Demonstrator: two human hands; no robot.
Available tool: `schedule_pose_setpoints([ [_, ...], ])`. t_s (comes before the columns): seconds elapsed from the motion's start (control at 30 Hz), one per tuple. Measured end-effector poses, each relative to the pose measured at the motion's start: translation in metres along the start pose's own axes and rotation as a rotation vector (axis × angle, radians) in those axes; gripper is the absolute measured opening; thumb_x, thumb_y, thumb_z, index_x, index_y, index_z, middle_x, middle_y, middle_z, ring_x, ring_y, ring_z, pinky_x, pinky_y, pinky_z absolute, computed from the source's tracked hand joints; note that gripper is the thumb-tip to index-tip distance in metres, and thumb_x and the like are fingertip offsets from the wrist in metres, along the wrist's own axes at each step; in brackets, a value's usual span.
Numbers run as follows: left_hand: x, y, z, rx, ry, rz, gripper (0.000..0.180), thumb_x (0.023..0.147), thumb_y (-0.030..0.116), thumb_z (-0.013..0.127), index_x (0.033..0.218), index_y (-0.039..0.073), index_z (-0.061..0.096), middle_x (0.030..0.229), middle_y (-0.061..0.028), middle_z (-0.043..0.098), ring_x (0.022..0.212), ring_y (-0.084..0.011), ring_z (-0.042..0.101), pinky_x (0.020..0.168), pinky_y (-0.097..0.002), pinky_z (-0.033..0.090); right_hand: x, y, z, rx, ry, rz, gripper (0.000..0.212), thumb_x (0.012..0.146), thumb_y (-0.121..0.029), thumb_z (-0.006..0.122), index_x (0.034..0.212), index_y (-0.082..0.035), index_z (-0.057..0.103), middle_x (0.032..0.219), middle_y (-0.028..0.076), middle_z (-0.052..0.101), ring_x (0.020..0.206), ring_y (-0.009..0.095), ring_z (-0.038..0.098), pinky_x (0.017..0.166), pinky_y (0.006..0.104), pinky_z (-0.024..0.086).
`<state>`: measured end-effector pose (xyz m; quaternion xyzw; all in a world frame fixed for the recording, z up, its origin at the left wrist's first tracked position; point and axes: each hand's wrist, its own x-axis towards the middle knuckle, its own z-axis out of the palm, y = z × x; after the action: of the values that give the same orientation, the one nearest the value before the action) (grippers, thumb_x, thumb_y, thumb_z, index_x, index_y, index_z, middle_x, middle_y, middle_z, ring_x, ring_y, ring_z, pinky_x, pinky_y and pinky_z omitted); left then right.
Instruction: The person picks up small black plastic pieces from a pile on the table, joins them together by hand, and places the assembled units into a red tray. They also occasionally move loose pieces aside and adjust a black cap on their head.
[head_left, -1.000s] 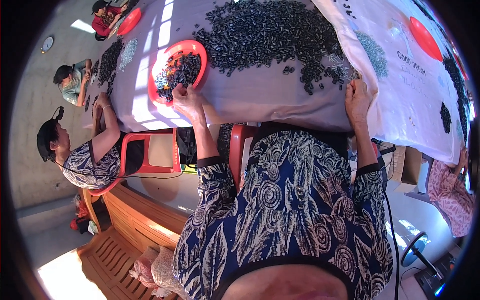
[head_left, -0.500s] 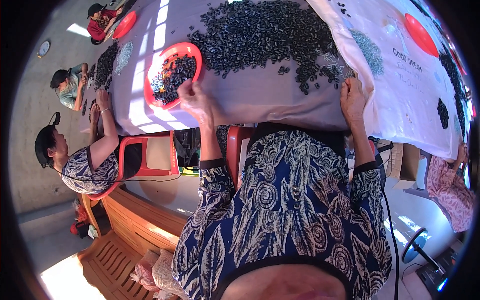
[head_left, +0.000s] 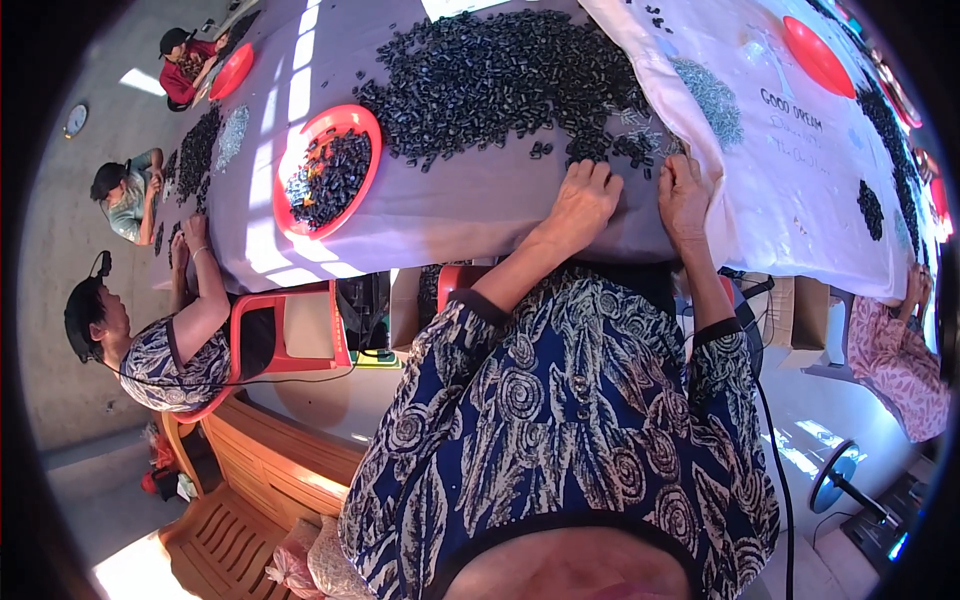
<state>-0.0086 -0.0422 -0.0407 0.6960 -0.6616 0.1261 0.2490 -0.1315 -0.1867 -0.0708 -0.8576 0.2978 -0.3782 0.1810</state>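
Observation:
A wide heap of small black plastic pieces (head_left: 490,80) spreads over the cloth-covered table. My left hand (head_left: 585,207) rests at the heap's near right edge, fingers bent and drawn together over black pieces; whatever they grip is hidden. Just to its right, my right hand (head_left: 686,200) is closed with thumb and fingers pinched beside the pale cloth fold. What sits in that pinch is too small to make out. Small clear, pin-like pieces (head_left: 710,100) lie beyond my right hand, some mixed in at the heap's edge. A red plastic basin (head_left: 372,160) to the left holds many black pieces.
Another red basin (head_left: 820,58) stands at the far right, near a small black pile (head_left: 870,210). Co-workers sit along the left side, one on a red chair (head_left: 290,372). A person in pink (head_left: 895,350) is at the right. A wooden bench (head_left: 235,515) stands lower left.
My left hand has moved right, from beside the red basin to the heap's near edge, close to my right hand. My right hand stays by the cloth fold. The whole view has shifted slightly.

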Motion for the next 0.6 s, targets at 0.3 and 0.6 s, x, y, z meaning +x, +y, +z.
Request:
schedule_pose_setpoints([
  [0.3, 0.014, -0.017, 0.020, 0.055, -0.036, -0.017, 0.021, 0.067, 0.001, 0.056, 0.089, 0.002, 0.056, 0.088, -0.0137, 0.052, 0.087, -0.0291, 0.049, 0.078, -0.0382, 0.041, 0.000, -0.002, 0.000, -0.031, -0.001, 0.008, 0.009, 0.083, -0.008, 0.052, 0.091, -0.007, 0.053, 0.088, 0.017, 0.053, 0.079, 0.037, 0.056, 0.068, 0.0453, 0.046],
  [0.6, -0.019, 0.010, -0.019, -0.804, 0.099, -0.512, 0.014, 0.074, -0.001, 0.065, 0.083, 0.003, 0.054, 0.072, -0.0020, 0.057, 0.062, -0.0107, 0.053, 0.055, -0.0240, 0.042, -0.010, -0.026, -0.006, 0.423, -0.074, 0.276, 0.006, 0.083, -0.005, 0.054, 0.088, -0.002, 0.053, 0.073, 0.006, 0.054, 0.060, 0.015, 0.054, 0.054, 0.0285, 0.045],
])
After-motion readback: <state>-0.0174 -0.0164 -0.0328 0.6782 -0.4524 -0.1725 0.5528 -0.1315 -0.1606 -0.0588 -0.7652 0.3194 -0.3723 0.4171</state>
